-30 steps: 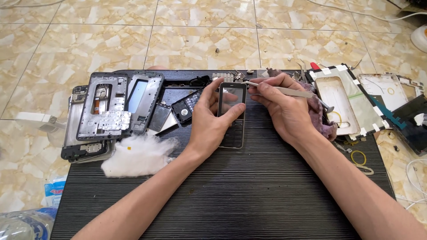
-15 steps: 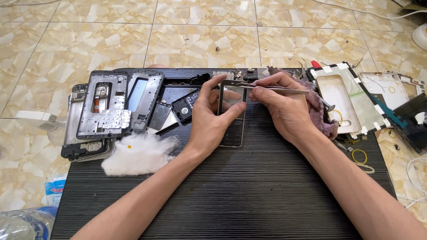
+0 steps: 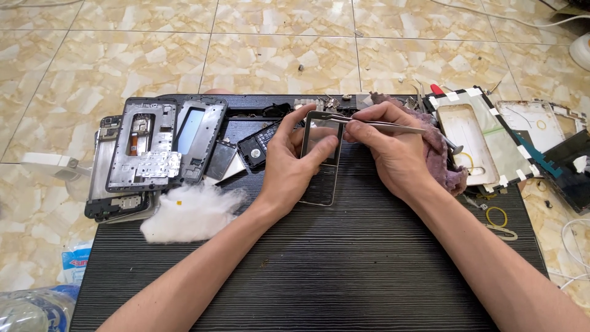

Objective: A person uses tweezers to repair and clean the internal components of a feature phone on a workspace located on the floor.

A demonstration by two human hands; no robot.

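1. Since earlier frames: little change; tweezers (image 3: 375, 125) tip stays at top edge of glass panel (image 3: 321, 161), hands hold same spots.
2. L hand (image 3: 294, 166): fingers curled round panel's left edge, thumb pressed on its face. Prob. steadies it vs. tweezer push.
3. R hand (image 3: 393, 154): fingers pinched shut on tweezers, heel resting on purple cloth (image 3: 444, 165), likely for fine control.
4. Panel lies on black ribbed mat (image 3: 307, 264), upper end raised slightly in L hand.
5. Left of panel: cotton wad (image 3: 193, 212), phone frames (image 3: 160, 147). Right of panel: taped white tray (image 3: 479, 141).
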